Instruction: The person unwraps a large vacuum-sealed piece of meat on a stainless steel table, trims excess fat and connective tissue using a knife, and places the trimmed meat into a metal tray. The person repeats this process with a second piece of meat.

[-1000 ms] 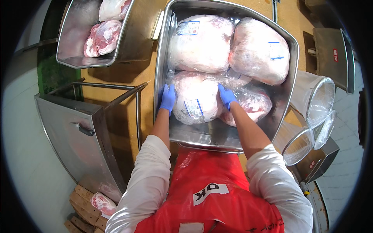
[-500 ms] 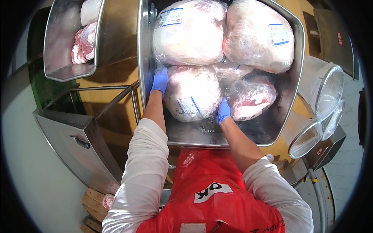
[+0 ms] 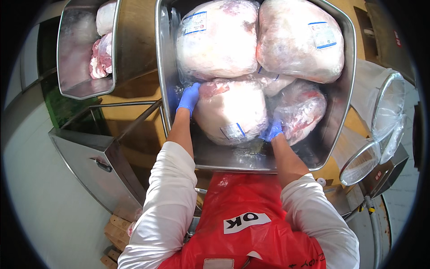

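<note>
Both my hands wear blue gloves and hold the near-left plastic-wrapped piece of meat (image 3: 233, 105), which carries a white and blue label. My left hand (image 3: 189, 98) grips its far left side. Around its near right corner, my right hand (image 3: 272, 131) is closed, with some fingertips hidden by the wrap. This meat lies in a deep steel bin (image 3: 210, 161). A smaller wrapped meat piece (image 3: 302, 112), redder in colour, lies just right of my right hand. Two larger wrapped pieces fill the far side, one at left (image 3: 217, 45) and one at right (image 3: 300, 42).
A smaller steel bin (image 3: 74, 58) with pieces of meat stands at far left. Steel rails (image 3: 130, 102) and a steel box (image 3: 89, 157) are on the left. Clear plastic bags stretched on metal hoops (image 3: 376, 107) stand right of the large bin.
The held meat has shifted right and slightly nearer, tilting so more red shows at its far left. Both hands moved right with it, and the right hand also came nearer.
</note>
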Motion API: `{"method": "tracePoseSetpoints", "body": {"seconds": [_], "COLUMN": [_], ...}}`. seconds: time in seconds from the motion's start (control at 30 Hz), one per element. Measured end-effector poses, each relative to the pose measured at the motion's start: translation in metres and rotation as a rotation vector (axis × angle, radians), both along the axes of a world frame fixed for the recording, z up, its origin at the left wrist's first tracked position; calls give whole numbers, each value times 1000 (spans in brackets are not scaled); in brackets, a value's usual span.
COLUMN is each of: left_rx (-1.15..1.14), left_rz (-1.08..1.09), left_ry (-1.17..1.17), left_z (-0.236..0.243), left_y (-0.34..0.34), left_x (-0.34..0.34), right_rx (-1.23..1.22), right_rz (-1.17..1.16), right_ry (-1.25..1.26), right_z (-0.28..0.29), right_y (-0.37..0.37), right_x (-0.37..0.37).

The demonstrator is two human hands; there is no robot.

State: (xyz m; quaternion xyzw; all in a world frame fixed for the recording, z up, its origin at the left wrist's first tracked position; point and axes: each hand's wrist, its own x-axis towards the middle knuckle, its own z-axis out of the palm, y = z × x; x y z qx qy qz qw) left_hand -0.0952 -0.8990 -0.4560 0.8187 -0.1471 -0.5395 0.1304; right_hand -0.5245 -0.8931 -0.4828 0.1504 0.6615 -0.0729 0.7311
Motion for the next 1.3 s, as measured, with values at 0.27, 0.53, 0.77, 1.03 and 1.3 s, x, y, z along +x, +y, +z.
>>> {"method": "tracePoseSetpoints", "body": {"seconds": [0.27, 0.53, 0.77, 1.03, 1.3], "left_rx": [-121, -343, -690, -939, -1221], "left_rz": [585, 647, 589, 609, 1080], "left_ry": [430, 399, 60, -108, -97], "left_z": [59, 128, 257, 390, 461], "left_y": [9, 39, 94, 179, 368], "left_x": [-37, -70, -120, -90, 14], "right_rx": [-206, -558, -597, -942, -897], "right_rz": [-335, -153, -99, 252, 539], "right_ry": [-213, -505, -576, -317, -835], "right_z": [18, 68, 220, 400, 453], "right_y": [1, -31, -39, -10, 69], "right_x": [27, 22, -8, 65, 241]}}
